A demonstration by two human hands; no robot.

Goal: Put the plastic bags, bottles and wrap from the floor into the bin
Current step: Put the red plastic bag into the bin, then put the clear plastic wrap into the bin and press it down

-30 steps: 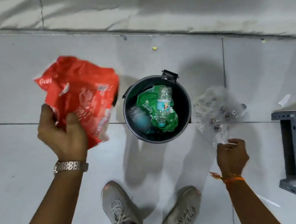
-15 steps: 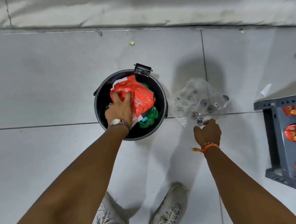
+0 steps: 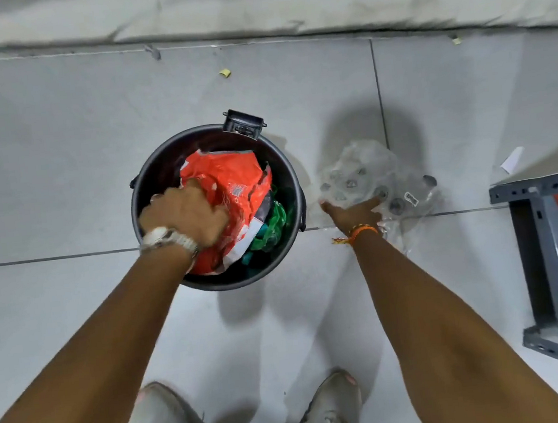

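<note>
While my left hand presses the red bag down into the bin, fingers closed on it, my right hand lies open on the clear wrap on the floor beside, which I judge needs gathering next.

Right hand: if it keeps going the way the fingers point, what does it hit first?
The right hand points up and right in the picture, fingers already on or just over the clear wrap beside the bin. It would meet the wrap first, then the floor. Depth unclear.
</note>
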